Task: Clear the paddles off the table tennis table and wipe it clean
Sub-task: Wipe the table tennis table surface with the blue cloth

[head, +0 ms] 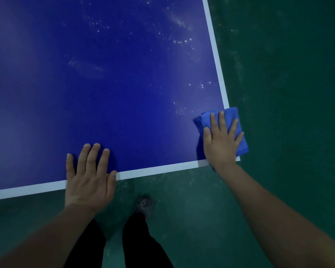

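Scuffed green floor (288, 74), dim light

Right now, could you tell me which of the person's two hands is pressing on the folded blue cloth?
The right hand, fingers spread flat on the folded blue cloth at the corner of the blue table tennis table. The left hand rests bare on the near edge.

Soft cloth (238, 128); smooth semi-gloss table (104, 93), white-speckled.

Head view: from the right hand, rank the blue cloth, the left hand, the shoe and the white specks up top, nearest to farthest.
1. Blue cloth: directly under the right hand, at the table's near right corner.
2. Left hand: flat on the near edge, to the left.
3. Shoe: on the floor below; too close to the left hand to rank surely.
4. White specks: far up the table.
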{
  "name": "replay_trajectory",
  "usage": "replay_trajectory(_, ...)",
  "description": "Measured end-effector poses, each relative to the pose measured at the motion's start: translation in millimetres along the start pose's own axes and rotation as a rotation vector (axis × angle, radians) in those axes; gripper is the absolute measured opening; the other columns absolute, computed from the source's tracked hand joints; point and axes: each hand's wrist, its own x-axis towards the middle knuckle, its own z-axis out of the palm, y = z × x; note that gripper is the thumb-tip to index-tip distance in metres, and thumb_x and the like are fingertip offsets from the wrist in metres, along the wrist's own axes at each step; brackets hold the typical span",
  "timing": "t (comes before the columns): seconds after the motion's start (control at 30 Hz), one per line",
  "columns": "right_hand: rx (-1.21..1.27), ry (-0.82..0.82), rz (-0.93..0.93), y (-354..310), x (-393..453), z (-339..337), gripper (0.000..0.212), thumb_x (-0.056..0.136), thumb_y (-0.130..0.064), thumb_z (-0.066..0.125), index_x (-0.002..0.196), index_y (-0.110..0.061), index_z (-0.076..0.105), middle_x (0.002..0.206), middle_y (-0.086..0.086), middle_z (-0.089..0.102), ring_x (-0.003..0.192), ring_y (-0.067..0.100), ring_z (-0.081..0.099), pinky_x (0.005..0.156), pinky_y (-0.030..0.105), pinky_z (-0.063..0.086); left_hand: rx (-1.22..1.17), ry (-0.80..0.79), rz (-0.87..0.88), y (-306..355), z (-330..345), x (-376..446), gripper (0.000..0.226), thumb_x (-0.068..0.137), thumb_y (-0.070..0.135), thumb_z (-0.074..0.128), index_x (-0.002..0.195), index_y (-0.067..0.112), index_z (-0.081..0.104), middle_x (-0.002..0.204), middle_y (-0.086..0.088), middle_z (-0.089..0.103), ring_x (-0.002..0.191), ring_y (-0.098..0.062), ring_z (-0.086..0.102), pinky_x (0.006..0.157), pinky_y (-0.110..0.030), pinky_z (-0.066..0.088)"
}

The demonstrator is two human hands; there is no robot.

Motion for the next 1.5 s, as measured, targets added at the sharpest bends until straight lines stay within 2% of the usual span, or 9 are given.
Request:
replay_trajectory(0.2,-0.130,-0.011,-0.615,-22,-66,25,0.058,0.103,-0.053,0.022,0.156,-0.031,0.029,0.165,-0.004,0.024,0.153,0.036,0.016,0.119,0.061,0.021,-0.006,-0.003,0.002,0,1,-1,0.067,0.099,0.047,0.025,0.146,0.003,0.043,0.155,-0.019,0.033,0.148,-0.038,0.025,0.120,-0.063,0.009)
replay_trajectory(0.37,-0.059,0.029,-0.158,9,-14,7,0.066,0.097,-0.060,0.008,0.159,-0.038,0.014,0.168,-0.011,0.007,0.154,0.030,0.005,0.119,0.057,0.018,-0.001,-0.005,-0.003,1,-3,0,0.065,0.099,0.044,0.028,0.146,0.003,0.043,0.155,-0.019,0.033,0.147,-0.038,0.025,0.120,-0.063,0.009)
replay_trajectory(0.53,-0.059,0.142,-0.445,-74,-74,35,0.058,0.101,-0.050,0.028,0.155,-0.030,0.026,0.163,-0.001,0.029,0.148,0.046,0.023,0.115,0.071,0.017,-0.019,-0.008,-0.004,0,-1,0,0.066,0.100,0.046,0.025,0.146,0.002,0.042,0.155,-0.019,0.034,0.147,-0.038,0.026,0.119,-0.064,0.012)
replay_trajectory(0.7,-0.007,0.078,-0.782,-171,-52,37,0.056,0.103,-0.050,0.021,0.156,-0.035,0.027,0.167,-0.005,0.020,0.153,0.041,0.008,0.118,0.068,0.006,-0.037,0.014,-0.024,1,0,-2,0.069,0.101,0.048,0.019,0.143,-0.001,0.045,0.154,-0.021,0.037,0.146,-0.037,0.028,0.119,-0.063,0.014)
replay_trajectory(0.97,0.043,0.081,-0.128,-71,97,-19,0.058,0.104,-0.050,0.015,0.160,-0.037,0.006,0.169,-0.009,0.001,0.154,0.035,-0.004,0.119,0.066,0.001,-0.030,-0.004,0.003,3,-4,0,0.066,0.097,0.043,0.029,0.143,0.000,0.046,0.154,-0.021,0.037,0.146,-0.039,0.029,0.117,-0.066,0.016)
replay_trajectory(1.03,-0.025,0.114,-0.244,-88,55,-4,0.058,0.104,-0.050,0.017,0.160,-0.035,0.014,0.169,-0.005,0.007,0.154,0.039,0.003,0.118,0.068,0.005,-0.038,0.000,0.001,3,-3,1,0.068,0.099,0.045,0.024,0.143,-0.001,0.047,0.153,-0.022,0.037,0.146,-0.040,0.029,0.117,-0.067,0.016)
replay_trajectory(1.2,-0.141,0.038,-0.967,-91,-22,25,0.055,0.104,-0.050,0.026,0.156,-0.034,0.031,0.166,-0.002,0.025,0.152,0.041,0.015,0.117,0.070,0.010,-0.035,0.021,0.004,0,3,0,0.072,0.102,0.049,0.014,0.142,-0.001,0.047,0.153,-0.022,0.037,0.145,-0.041,0.030,0.118,-0.066,0.015)
replay_trajectory(1.37,-0.120,0.085,-0.389,-51,117,-20,0.058,0.103,-0.051,0.020,0.159,-0.036,0.016,0.169,-0.007,0.010,0.154,0.035,0.003,0.119,0.066,0.006,-0.017,0.041,0.008,1,5,-1,0.067,0.101,0.048,0.017,0.146,0.003,0.039,0.154,-0.020,0.034,0.147,-0.039,0.026,0.120,-0.063,0.010)
replay_trajectory(1.5,-0.034,0.100,-0.279,-30,106,-16,0.061,0.102,-0.054,0.013,0.160,-0.036,0.013,0.169,-0.008,0.007,0.155,0.032,0.000,0.121,0.063,0.003,-0.005,0.051,0.020,0,6,1,0.065,0.096,0.044,0.029,0.146,0.003,0.038,0.155,-0.020,0.032,0.147,-0.039,0.026,0.120,-0.063,0.009)
